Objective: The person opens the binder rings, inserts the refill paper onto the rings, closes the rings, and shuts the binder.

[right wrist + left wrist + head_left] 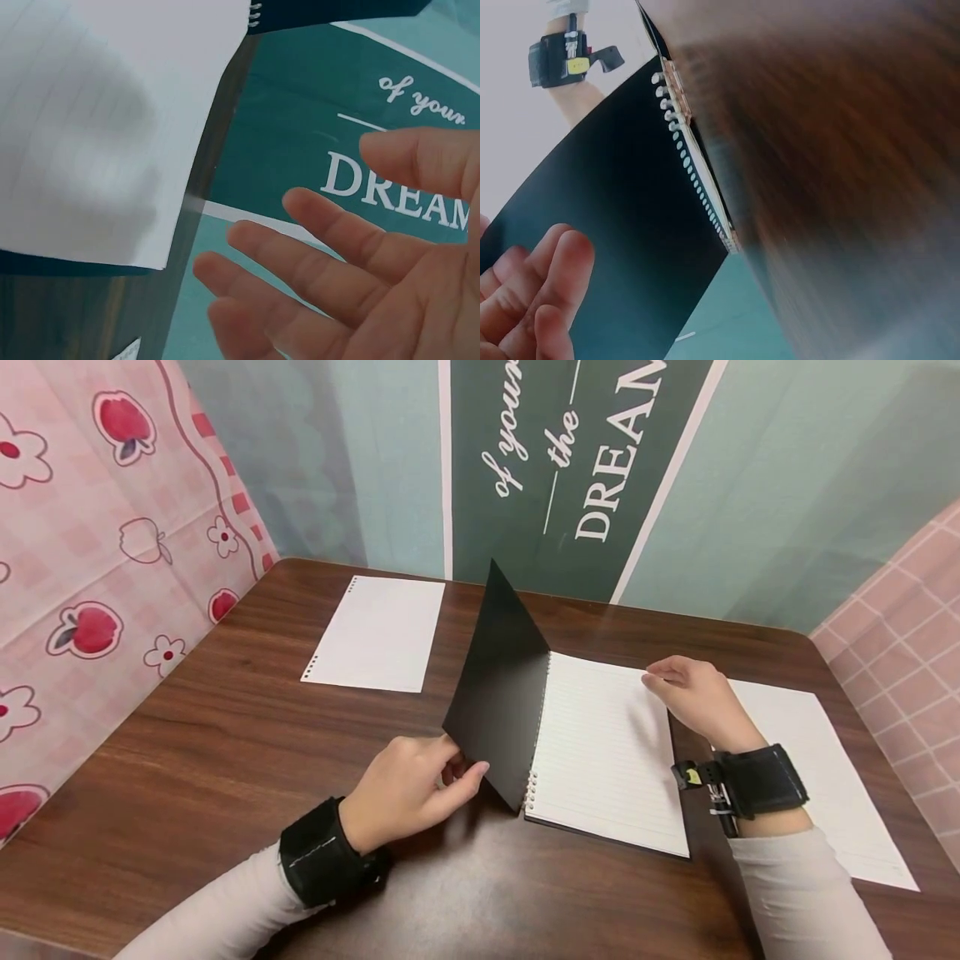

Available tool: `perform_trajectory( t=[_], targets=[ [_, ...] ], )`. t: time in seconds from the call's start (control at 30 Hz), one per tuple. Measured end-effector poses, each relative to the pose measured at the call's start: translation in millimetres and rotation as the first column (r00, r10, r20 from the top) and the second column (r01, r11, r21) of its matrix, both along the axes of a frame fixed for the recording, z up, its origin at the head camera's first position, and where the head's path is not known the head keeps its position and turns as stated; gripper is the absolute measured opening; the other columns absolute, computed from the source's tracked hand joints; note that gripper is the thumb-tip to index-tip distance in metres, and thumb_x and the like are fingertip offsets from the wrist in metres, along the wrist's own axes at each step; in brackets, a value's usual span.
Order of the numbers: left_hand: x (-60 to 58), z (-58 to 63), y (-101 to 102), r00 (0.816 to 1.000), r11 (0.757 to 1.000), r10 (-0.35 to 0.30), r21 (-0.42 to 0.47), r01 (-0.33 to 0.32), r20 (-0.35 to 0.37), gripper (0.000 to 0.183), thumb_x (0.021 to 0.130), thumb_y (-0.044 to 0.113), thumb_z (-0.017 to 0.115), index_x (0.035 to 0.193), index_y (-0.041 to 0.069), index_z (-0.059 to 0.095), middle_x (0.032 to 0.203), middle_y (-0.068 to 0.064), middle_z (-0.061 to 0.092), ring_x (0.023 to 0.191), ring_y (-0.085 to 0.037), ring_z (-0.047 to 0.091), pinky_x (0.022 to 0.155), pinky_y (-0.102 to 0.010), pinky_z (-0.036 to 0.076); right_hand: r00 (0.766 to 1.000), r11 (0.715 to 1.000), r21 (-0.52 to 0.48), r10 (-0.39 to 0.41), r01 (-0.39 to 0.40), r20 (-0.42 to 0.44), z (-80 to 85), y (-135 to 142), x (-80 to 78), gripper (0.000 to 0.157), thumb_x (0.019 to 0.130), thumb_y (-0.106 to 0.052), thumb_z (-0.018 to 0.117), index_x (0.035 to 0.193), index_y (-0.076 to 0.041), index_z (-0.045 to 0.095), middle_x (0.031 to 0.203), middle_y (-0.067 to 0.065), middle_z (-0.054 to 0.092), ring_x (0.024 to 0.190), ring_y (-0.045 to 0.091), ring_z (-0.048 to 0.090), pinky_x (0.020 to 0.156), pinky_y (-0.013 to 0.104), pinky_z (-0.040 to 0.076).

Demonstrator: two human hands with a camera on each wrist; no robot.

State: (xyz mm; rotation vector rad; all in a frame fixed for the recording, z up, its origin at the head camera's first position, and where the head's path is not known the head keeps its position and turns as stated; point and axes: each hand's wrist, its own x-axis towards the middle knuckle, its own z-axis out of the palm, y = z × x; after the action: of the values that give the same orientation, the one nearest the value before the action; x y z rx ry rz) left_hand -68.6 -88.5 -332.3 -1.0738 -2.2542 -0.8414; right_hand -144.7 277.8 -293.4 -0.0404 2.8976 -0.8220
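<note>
A spiral-bound notebook lies on the table with its lined page (600,752) facing up and its black cover (502,693) raised at a slant on the left. My left hand (416,785) is at the cover's lower left edge, with some fingertips hidden behind it in the head view. Against the black cover (630,195), the left wrist view shows loosely bent fingers (562,277). Over the page's upper right edge hovers my right hand (693,693). Its fingers (300,270) are spread and relaxed in the right wrist view, with nothing held.
One loose white sheet (378,635) with punched holes lies at the back left of the brown table (225,760). Another white sheet (840,785) lies at the right, partly under my right forearm. Behind the table hangs a green cloth (750,502) with white lettering.
</note>
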Motion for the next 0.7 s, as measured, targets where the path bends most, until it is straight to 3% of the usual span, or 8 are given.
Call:
perform_trajectory(
  t=[0.2,0.53,0.7],
  targets=[
    [-0.1,-1.1,-6.5,1.0,1.0,0.012,0.026,-0.013,0.019,0.039,0.1,0.032,0.054,0.065,0.015,0.054,0.058,0.009,0.057,0.049,0.003,0.047,0.05,-0.01,0.039,0.998,0.999,-0.027,0.032,-0.031,0.049,-5.3,7.6,1.4,0.058,0.105,-0.041,0.042,0.139,0.005,0.048,0.139,0.034,0.051,0.13,0.049,0.049,0.101,0.063,0.042],
    [0.2,-2.4,-17.7,0.998,0.999,0.04,0.021,-0.041,0.053,0.04,0.101,0.032,0.055,0.063,0.018,0.054,0.057,0.011,0.054,0.05,0.005,0.042,0.05,-0.011,0.037,0.998,0.999,-0.008,0.037,-0.037,0.06,-12.3,9.0,3.2,0.058,0.104,-0.041,0.045,0.139,0.005,0.049,0.141,0.034,0.048,0.132,0.05,0.045,0.102,0.065,0.039],
    [-0.1,-1.4,-23.9,0.995,0.999,0.047,0.011,-0.049,0.088,0.035,0.098,0.029,0.059,0.065,0.018,0.056,0.058,0.012,0.056,0.051,0.006,0.044,0.051,-0.011,0.038,0.99,0.992,-0.043,0.12,-0.117,0.069,-14.9,8.9,4.0,0.054,0.105,-0.037,0.047,0.141,0.003,0.05,0.144,0.031,0.049,0.134,0.049,0.045,0.105,0.063,0.038]
  ],
)
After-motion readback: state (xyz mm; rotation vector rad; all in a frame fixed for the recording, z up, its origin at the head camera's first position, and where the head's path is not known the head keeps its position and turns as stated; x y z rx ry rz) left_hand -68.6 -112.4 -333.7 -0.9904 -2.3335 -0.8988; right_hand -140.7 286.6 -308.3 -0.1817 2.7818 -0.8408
